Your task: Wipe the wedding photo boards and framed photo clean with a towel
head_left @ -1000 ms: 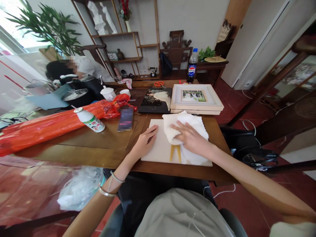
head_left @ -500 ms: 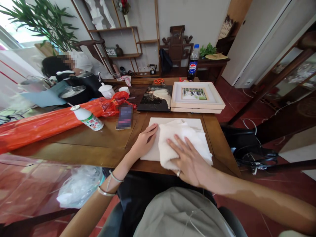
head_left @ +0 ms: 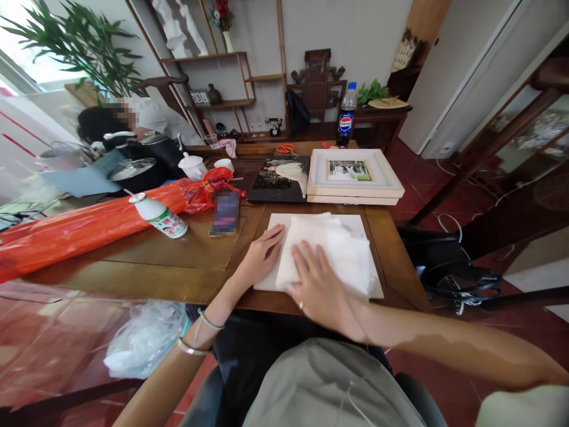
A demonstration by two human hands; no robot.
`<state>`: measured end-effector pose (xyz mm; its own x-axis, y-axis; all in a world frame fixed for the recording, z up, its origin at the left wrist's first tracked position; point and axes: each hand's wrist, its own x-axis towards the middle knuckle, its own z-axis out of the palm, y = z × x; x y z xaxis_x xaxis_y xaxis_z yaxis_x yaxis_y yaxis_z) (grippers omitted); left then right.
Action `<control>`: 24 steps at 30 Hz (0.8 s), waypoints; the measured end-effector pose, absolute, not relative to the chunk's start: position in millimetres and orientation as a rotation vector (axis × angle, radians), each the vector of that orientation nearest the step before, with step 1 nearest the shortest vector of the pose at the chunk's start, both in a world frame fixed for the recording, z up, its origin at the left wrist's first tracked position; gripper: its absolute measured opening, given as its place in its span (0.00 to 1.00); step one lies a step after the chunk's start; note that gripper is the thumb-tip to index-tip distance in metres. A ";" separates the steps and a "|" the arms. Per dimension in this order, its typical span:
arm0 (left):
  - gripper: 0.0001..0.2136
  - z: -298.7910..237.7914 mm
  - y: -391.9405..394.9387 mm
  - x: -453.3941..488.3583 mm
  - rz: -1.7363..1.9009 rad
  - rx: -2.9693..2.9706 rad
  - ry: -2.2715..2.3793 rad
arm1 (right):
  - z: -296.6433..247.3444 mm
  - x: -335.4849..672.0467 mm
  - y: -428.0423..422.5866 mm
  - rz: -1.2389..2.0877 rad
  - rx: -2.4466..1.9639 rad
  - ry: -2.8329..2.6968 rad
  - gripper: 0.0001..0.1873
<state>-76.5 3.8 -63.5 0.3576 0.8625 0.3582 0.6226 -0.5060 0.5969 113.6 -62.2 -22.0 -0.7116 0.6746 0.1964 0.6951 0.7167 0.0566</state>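
Note:
A white cloth (head_left: 338, 252) lies spread over a flat white board (head_left: 376, 284) at the near edge of the wooden table (head_left: 191, 249). My right hand (head_left: 317, 284) lies flat on the cloth's near left part, fingers stretched out, a ring on one finger. My left hand (head_left: 262, 255) rests on the board's left edge, fingers flat against it, steadying it. Bracelets circle my left wrist.
Behind the board lie a dark painted panel (head_left: 282, 177) and a white framed photo (head_left: 353, 173). A phone (head_left: 225, 212), a white bottle (head_left: 159, 216) and a long orange bag (head_left: 80, 228) lie to the left. Another person (head_left: 111, 118) sits far left. A cola bottle (head_left: 345, 121) stands at the back.
My right hand drew the cloth from the board's far part toward me, then slid left. The cloth now lies flatter and covers the board's yellow mark. My left hand stayed put.

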 end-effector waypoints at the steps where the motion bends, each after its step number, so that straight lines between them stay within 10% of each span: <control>1: 0.20 -63.4 3.6 -76.6 0.928 2.264 1.299 | -21.6 113.0 -74.4 -0.197 -1.049 -2.765 0.21; 24: 0.18 -63.0 6.1 -82.0 0.902 2.249 1.238 | -20.6 85.9 -92.5 -0.713 -0.848 -2.811 0.17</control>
